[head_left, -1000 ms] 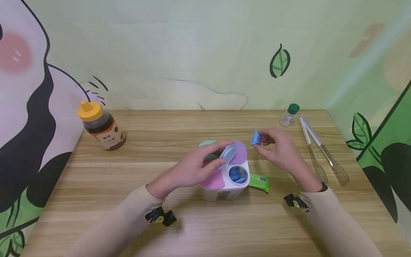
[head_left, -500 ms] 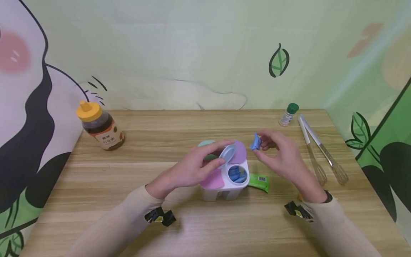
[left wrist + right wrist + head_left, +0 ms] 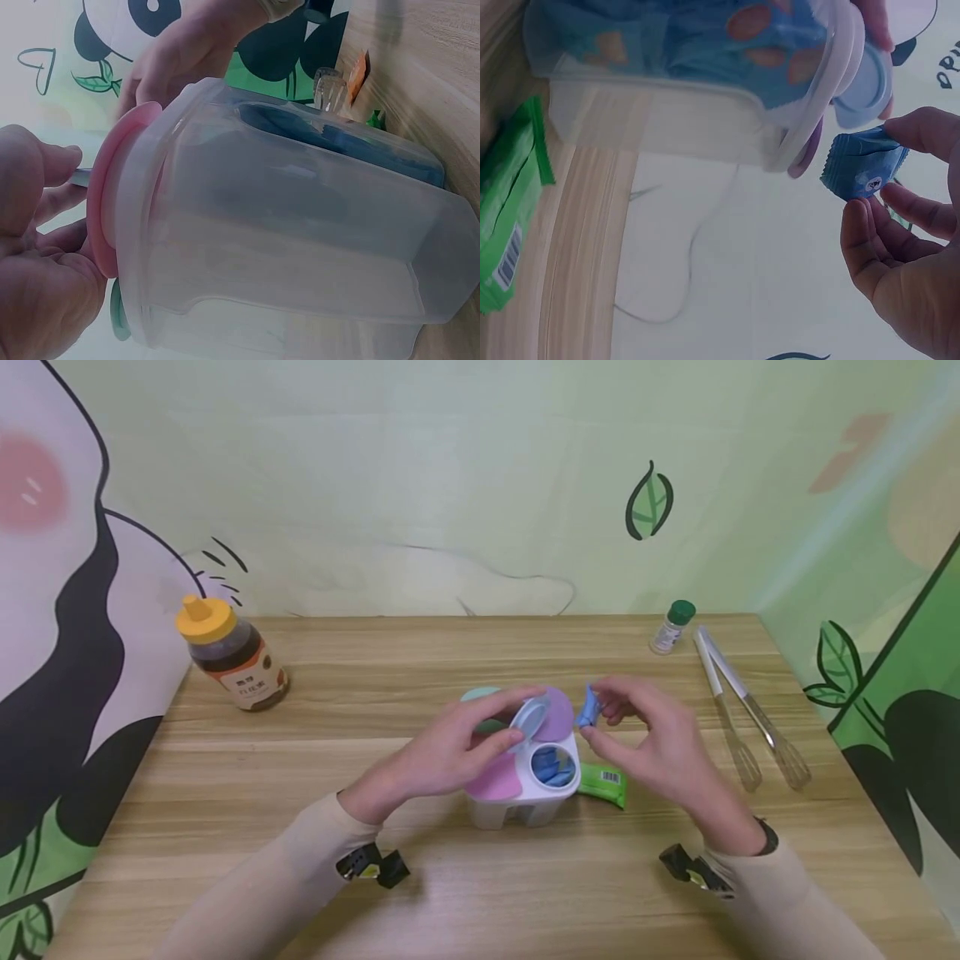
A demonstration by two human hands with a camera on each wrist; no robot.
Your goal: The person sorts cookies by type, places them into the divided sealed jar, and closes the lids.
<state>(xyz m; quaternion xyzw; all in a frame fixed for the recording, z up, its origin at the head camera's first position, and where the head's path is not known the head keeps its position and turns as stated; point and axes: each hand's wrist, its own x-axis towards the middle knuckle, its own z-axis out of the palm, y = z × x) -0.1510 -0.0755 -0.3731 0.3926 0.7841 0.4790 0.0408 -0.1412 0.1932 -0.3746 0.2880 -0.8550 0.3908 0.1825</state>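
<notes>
In the head view my left hand (image 3: 450, 747) pinches the raised light blue lid (image 3: 530, 718) of a white container (image 3: 531, 790) with several compartments. The uncovered round opening shows several blue wrapped packets (image 3: 552, 768) inside. Just right of and above the container, my right hand (image 3: 660, 743) pinches one small blue wrapped packet (image 3: 588, 707) between thumb and fingers. The right wrist view shows this packet's crimped edge close to the lid. Pink, purple and green lids over the other compartments are down. Through the clear wall (image 3: 247, 202) in the left wrist view, the nearest compartment shows no packets.
A green packet (image 3: 602, 785) lies against the container's right side. A yellow-capped honey bottle (image 3: 243, 664) stands at the back left. At the back right are a green-capped jar (image 3: 670, 631) and two whisks (image 3: 750, 710). A patterned wall backs the wooden table (image 3: 360, 660).
My right hand has come down and slightly left with the blue packet, closer to the container. The left hand keeps the lid raised in place.
</notes>
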